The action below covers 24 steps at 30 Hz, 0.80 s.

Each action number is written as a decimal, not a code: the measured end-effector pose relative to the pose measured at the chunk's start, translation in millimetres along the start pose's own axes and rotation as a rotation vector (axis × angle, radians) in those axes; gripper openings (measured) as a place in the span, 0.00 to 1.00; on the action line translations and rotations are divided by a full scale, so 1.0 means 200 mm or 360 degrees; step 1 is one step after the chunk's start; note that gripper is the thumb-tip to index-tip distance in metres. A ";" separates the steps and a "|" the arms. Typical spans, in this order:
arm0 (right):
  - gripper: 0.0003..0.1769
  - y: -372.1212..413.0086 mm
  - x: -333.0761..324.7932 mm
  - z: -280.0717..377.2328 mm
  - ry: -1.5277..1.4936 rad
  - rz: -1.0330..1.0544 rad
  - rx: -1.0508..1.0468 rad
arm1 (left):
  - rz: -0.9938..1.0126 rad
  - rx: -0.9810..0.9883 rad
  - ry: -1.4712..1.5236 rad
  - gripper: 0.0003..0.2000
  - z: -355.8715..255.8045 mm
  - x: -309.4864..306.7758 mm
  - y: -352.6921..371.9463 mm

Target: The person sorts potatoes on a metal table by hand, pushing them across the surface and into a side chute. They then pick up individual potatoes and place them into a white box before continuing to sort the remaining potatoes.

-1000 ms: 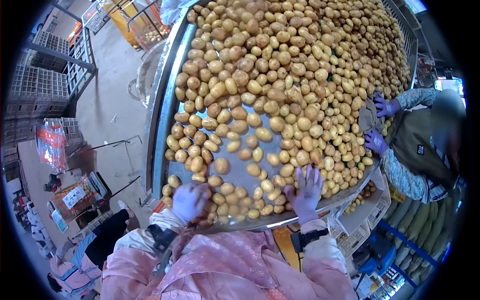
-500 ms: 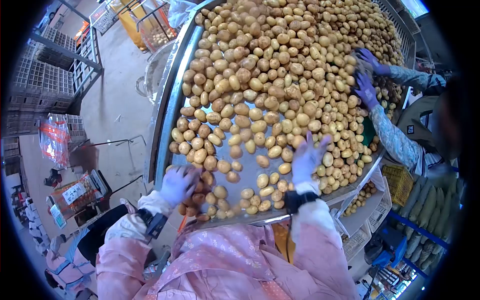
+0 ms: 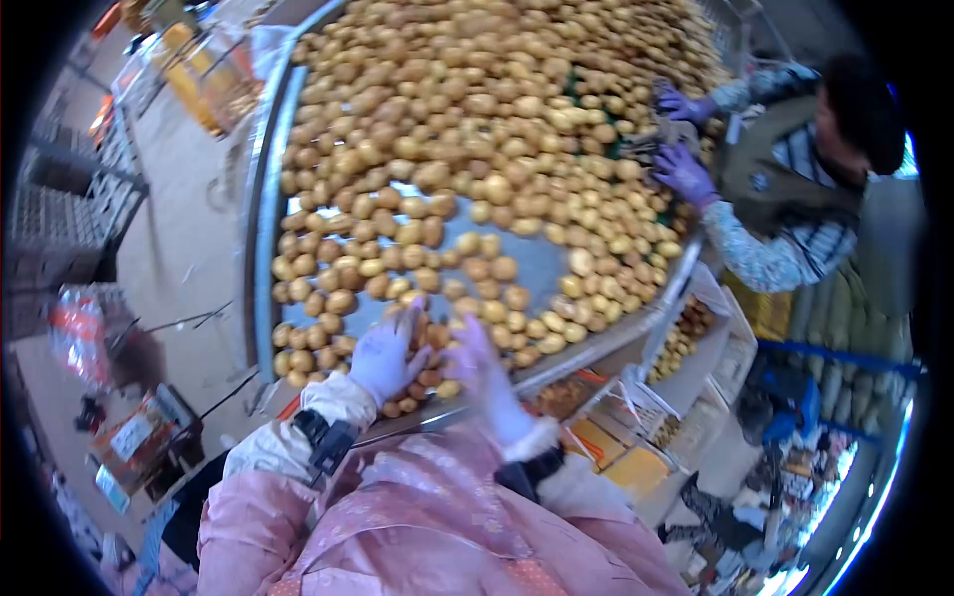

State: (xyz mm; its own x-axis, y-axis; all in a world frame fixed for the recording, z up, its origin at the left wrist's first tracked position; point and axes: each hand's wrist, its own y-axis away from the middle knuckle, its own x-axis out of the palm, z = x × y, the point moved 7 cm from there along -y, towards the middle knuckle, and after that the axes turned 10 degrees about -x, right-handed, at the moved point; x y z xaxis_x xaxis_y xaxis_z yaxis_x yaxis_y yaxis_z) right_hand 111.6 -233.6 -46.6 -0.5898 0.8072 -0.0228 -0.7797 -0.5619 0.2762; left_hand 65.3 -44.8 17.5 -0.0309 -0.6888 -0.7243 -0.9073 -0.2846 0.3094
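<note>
Small yellow-brown potatoes (image 3: 427, 119) cover most of a metal table (image 3: 542, 260), and bare grey metal shows between them near me. At the front edge, my left hand (image 3: 386, 358), in a pale purple glove, lies against several potatoes with its fingers stretched out. Just to its right is my right hand (image 3: 484, 375), gloved alike, slightly blurred, with its fingers apart beside the same potatoes. Neither palm shows a held potato. Some potatoes between the two hands are partly hidden by the fingers.
Across the right edge a co-worker (image 3: 785, 179) in purple gloves holds a greyish object over the potatoes. White crates (image 3: 725, 363) and a bin of potatoes stand at the right. Stacked grey crates (image 3: 55, 223) and a wrapped orange-and-clear bundle (image 3: 81, 333) are at the left.
The camera view has shifted. My right hand has moved left, close to my left hand, and potatoes lie gathered between them. The co-worker's head and torso show more fully.
</note>
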 end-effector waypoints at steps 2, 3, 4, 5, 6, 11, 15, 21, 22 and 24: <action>0.30 0.00 0.09 0.00 -0.0296 -0.0046 0.0120 | -0.0014 0.0299 0.0215 0.42 -0.21 0.06 0.07; 0.30 -0.01 0.08 0.01 -0.0380 -0.0087 0.0155 | 0.0001 0.0383 0.0135 0.41 -0.23 0.10 0.10; 0.27 -0.02 0.02 0.04 -0.0334 -0.0089 0.0159 | 0.0010 0.0444 0.0049 0.40 -0.20 0.13 0.14; 0.23 0.00 -0.08 0.06 -0.0381 -0.0175 0.0176 | 0.0021 0.0486 -0.0048 0.39 -0.12 0.15 0.20; 0.19 0.03 -0.18 0.08 -0.0428 -0.0262 0.0190 | 0.0215 0.0722 -0.0421 0.35 0.04 0.27 0.30; 0.22 0.17 -0.93 0.66 0.1581 -0.0386 -0.0661 | 0.0194 0.0593 -0.0668 0.28 0.52 0.08 0.66; 0.38 0.25 -1.48 0.58 0.2635 -0.1004 -0.0195 | -0.0336 0.0120 -0.0371 0.22 0.70 -0.29 0.53; 0.36 -0.25 -0.18 0.30 0.2167 -0.0142 -0.0653 | -0.0787 -0.0401 -0.0519 0.27 0.75 -0.26 -0.14; 0.36 -0.26 0.04 0.23 0.2073 0.0004 -0.0551 | -0.0467 -0.0591 -0.0820 0.31 0.52 -0.20 -0.10; 0.36 -0.26 0.28 0.28 0.2132 0.0442 -0.0883 | -0.0476 -0.0253 -0.0520 0.37 0.48 -0.02 0.06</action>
State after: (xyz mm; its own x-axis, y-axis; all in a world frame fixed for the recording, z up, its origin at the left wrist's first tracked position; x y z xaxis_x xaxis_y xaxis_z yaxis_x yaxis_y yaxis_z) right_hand 131.0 -148.4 -9.2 -0.2393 0.0731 -0.9682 -0.4085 -0.9122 0.0321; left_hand 14.9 19.0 -34.6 0.0685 -0.3225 -0.9441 -0.8217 -0.5549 0.1299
